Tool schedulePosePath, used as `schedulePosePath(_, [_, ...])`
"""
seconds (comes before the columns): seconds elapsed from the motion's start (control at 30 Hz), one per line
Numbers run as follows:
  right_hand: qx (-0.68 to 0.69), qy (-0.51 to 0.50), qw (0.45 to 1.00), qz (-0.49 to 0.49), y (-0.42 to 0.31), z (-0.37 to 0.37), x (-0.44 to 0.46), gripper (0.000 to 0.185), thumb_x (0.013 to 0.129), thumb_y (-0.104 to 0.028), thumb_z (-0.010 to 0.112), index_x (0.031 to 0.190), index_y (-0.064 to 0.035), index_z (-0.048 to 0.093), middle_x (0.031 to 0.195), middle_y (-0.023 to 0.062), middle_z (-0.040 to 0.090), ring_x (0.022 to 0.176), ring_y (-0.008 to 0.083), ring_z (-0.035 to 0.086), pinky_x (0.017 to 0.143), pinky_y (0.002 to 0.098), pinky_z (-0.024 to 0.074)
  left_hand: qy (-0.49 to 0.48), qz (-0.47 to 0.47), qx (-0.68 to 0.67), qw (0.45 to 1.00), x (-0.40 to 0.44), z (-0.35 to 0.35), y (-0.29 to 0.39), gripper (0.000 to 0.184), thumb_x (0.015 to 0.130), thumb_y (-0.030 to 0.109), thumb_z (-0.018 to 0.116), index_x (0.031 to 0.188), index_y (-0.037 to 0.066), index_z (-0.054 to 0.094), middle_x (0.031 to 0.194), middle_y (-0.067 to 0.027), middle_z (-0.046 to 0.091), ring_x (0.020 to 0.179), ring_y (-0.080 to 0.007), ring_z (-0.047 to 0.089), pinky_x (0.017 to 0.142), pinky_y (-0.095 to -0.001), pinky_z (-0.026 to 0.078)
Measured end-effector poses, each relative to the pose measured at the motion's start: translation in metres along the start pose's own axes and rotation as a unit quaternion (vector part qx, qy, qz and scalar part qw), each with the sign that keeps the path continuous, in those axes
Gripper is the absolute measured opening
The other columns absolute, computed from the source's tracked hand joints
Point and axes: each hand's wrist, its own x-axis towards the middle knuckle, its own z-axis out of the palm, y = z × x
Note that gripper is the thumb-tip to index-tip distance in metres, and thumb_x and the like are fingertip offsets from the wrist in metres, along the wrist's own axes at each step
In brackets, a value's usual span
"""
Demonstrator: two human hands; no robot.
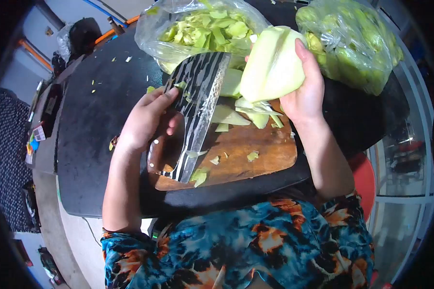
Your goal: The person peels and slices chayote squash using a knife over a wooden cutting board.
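Note:
My left hand (152, 115) is closed around the wooden grip of a broad knife (195, 101), whose blade has black and white stripes and bits of green peel stuck to it. The blade is tilted, with its wide end up near the bag behind. My right hand (307, 89) holds up a large, pale green, peeled chayote (274, 62) with a groove down its face. Beneath both lies a wooden cutting board (265, 156). Peel strips (255, 113) and pale cut pieces rest on it, partly hidden by the blade and the chayote.
A clear plastic bag (152, 36) of green peelings stands behind the board. At the back right sits another clear bag (352, 48) full of green produce. Small scraps dot the black table (91, 139). A red stool (361, 176) shows beyond the table's right edge.

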Motion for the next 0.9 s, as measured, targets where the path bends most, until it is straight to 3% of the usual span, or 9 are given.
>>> schedulePosePath(0.1, [0.019,-0.046,0.998,0.024,0.004,0.005,-0.005,0.044,0.09,-0.033,0.048,0.116,0.002,0.052,0.109,0.0128,0.06,0.099,0.0212,0.06,0.088,0.034,0.0461,0.046,0.01,0.141,0.989,0.002,-0.001,-0.003,0.026,0.094,0.027,0.05,0.094,0.002,0.056,0.061,0.0017,0.048,0.053,-0.0052,0.043,0.049,-0.0215,0.034])
schedulePosePath(0.23, [-0.041,-0.089,0.994,0.044,0.009,0.024,-0.01,0.043,0.091,-0.032,0.048,0.117,0.0021,0.051,0.109,0.0113,0.06,0.099,0.0176,0.059,0.088,0.0305,0.0456,0.115,0.249,0.4,0.875,0.009,-0.005,-0.02,0.033,0.092,0.03,0.053,0.11,0.002,0.054,0.1,-0.0087,0.057,0.099,-0.0179,0.051,0.085,-0.0341,0.04])
schedulePosePath(0.3, [-0.08,-0.125,0.988,0.041,0.017,0.034,-0.01,0.042,0.092,-0.03,0.048,0.119,0.0007,0.051,0.109,0.0096,0.06,0.099,0.0153,0.059,0.088,0.0285,0.0449,0.021,0.249,0.164,0.954,-0.005,0.002,-0.006,0.039,0.092,0.031,0.054,0.119,0.003,0.05,0.106,-0.0078,0.057,0.103,-0.0181,0.05,0.087,-0.0334,0.04])
schedulePosePath(0.4, [-0.157,-0.185,0.97,0.004,0.03,0.071,-0.01,0.033,0.089,-0.031,0.053,0.104,-0.0012,0.057,0.091,0.0043,0.06,0.083,0.0102,0.056,0.076,0.0248,0.0444,-0.074,0.227,-0.095,0.967,-0.028,0.004,0.0,0.05,0.09,0.028,0.056,0.128,-0.001,0.041,0.115,-0.0091,0.056,0.113,-0.0153,0.048,0.096,-0.0319,0.038])
schedulePosePath(0.6, [-0.277,-0.199,0.937,-0.076,0.076,0.111,0.009,0.052,0.095,-0.045,0.035,0.096,0.0044,0.054,0.083,0.0148,0.061,0.08,0.0237,0.058,0.075,0.0329,0.0442,0.062,0.234,-0.222,0.944,-0.032,-0.02,-0.007,0.045,0.088,0.022,0.058,0.124,0.0,0.043,0.111,-0.0091,0.056,0.099,-0.0157,0.057,0.084,-0.0296,0.047])
schedulePosePath(0.67, [-0.631,-0.321,0.706,0.034,0.08,0.107,0.017,0.043,0.094,-0.034,0.035,0.098,0.002,0.057,0.08,0.017,0.064,0.077,0.0314,0.062,0.071,0.0405,0.047,0.126,0.248,-0.306,0.91,-0.032,-0.031,-0.007,0.047,0.088,0.03,0.057,0.124,0.002,0.044,0.115,-0.0086,0.054,0.103,-0.0172,0.055,0.086,-0.0308,0.046])
schedulePosePath(0.73, [-0.761,-0.392,0.515,-0.053,0.085,0.128,-0.009,0.037,0.087,-0.034,0.043,0.091,-0.0045,0.064,0.076,0.0155,0.066,0.075,0.0298,0.064,0.07,0.0455,0.0451,0.111,0.294,-0.363,0.877,-0.033,-0.044,-0.001,0.054,0.09,0.048,0.049,0.123,0.005,0.045,0.12,-0.0082,0.051,0.111,-0.0204,0.05,0.095,-0.0353,0.039])
schedulePosePath(0.8, [-0.799,-0.362,0.472,-0.09,0.084,0.144,-0.031,0.043,0.083,-0.039,0.046,0.069,-0.0038,0.067,0.067,0.0152,0.063,0.067,0.0289,0.063,0.075,0.0412,0.043,0.119,0.321,-0.379,0.86,-0.033,-0.048,0.002,0.059,0.091,0.053,0.043,0.124,0.005,0.044,0.121,-0.0082,0.051,0.114,-0.0212,0.048,0.098,-0.0372,0.036])
schedulePosePath(0.9, [-0.812,-0.385,0.432,-0.079,0.084,0.145,-0.042,0.041,0.079,-0.045,0.053,0.067,-0.0083,0.068,0.068,0.0107,0.065,0.065,0.0249,0.064,0.075,0.0383,0.0411,0.135,0.315,-0.4,0.85,-0.033,-0.047,0.001,0.055,0.093,0.049,0.039,0.125,0.005,0.045,0.125,-0.0117,0.051,0.115,-0.0265,0.049,0.097,-0.0414,0.038])
